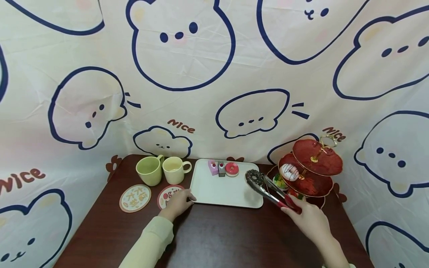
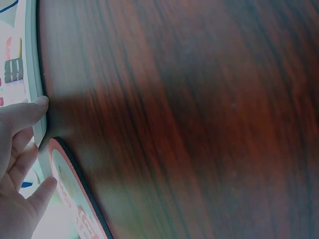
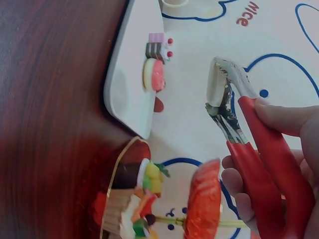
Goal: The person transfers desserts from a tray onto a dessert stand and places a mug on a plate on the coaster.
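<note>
My right hand (image 1: 310, 219) grips red-handled metal tongs (image 3: 256, 164), whose tips pinch a dark chocolate doughnut (image 1: 254, 176) above the right end of a white tray (image 1: 228, 193). In the right wrist view, the doughnut's pale side (image 3: 216, 87) shows between the tips. At the tray's front left corner rests my left hand (image 1: 179, 203), its fingertips against the rim and its thumb apart, over a pink-rimmed coaster (image 2: 75, 199). Near the tray's back edge sit a purple cake slice (image 1: 212, 167), a dark layered cake slice (image 1: 221, 169) and a pink doughnut (image 1: 232, 169).
A tiered red stand (image 1: 315, 188) at the right bears a white striped doughnut (image 1: 289, 172) and, lower, a fruit-topped cupcake (image 1: 279, 182). On the left are a green mug (image 1: 149, 171), a cream mug (image 1: 173, 171) and a round coaster (image 1: 135, 198). A printed cloth hangs behind the table.
</note>
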{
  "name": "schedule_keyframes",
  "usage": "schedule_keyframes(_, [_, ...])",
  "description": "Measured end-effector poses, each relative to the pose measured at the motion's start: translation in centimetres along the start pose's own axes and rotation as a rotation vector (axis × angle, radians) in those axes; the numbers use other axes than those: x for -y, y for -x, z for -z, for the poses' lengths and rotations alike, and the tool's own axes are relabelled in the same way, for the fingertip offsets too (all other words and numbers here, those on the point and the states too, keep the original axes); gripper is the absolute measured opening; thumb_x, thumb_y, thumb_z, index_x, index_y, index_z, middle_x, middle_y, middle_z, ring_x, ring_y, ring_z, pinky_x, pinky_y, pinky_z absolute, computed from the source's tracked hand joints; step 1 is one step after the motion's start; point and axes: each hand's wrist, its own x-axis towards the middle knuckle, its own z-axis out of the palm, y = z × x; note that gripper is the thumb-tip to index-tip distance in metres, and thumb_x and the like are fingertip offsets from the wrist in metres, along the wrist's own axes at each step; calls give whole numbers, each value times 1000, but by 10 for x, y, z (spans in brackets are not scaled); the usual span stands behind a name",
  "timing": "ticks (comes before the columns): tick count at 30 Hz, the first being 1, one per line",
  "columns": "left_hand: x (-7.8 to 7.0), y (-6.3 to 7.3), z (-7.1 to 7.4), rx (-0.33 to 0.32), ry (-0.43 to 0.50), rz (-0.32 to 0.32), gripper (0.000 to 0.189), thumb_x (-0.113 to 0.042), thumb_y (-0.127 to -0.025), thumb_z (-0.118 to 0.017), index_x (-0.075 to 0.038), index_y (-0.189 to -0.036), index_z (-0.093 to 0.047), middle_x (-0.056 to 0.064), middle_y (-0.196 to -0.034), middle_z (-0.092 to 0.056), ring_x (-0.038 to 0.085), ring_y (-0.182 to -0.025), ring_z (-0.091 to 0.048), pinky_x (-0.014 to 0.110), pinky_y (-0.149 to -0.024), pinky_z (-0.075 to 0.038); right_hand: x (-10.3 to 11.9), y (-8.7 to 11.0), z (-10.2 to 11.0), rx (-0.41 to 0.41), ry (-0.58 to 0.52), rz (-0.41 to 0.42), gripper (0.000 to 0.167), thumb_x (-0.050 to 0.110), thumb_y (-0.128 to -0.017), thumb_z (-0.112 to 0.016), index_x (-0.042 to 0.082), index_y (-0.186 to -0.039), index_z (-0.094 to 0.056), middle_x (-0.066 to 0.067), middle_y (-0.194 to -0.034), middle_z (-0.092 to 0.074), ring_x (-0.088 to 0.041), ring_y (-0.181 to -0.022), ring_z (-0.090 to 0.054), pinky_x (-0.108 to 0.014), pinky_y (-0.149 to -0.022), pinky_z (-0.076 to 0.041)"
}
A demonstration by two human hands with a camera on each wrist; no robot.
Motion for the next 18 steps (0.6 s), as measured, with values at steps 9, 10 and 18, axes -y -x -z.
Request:
schedule_keyframes(9, [0, 0, 1, -3, -4, -4, 11, 7, -83, -77, -3, -87, -78, 23, -111, -72, 41, -117, -64, 54, -99, -51, -12, 3, 23, 30, 17, -78, 73, 53, -92, -72, -1, -139, -60, -34, -117, -66, -45, -91, -68, -61, -71, -55])
schedule_keyframes(10, [0, 0, 1, -3, -4, -6, 11, 7, -83, -77, -3, -87, -78, 23, -111, -73, 41, -117, -64, 54, -99, -51, -14, 3, 25, 37, 18, -90, 74, 53, -92, -71, -2, -140, -59, -35, -118, -65, -45, -91, -68, -61, -71, -55])
schedule_keyframes(18, [2, -1, -1, -9, -10, -27, 11, 7, -83, -77, -3, -87, -78, 20, -106, -74, 41, -117, -64, 53, -98, -51, -29, 9, 40, 48, 24, -151, 80, 56, -94, -68, -5, -143, -53, -36, -115, -66, -47, -92, -67, -58, -69, -57])
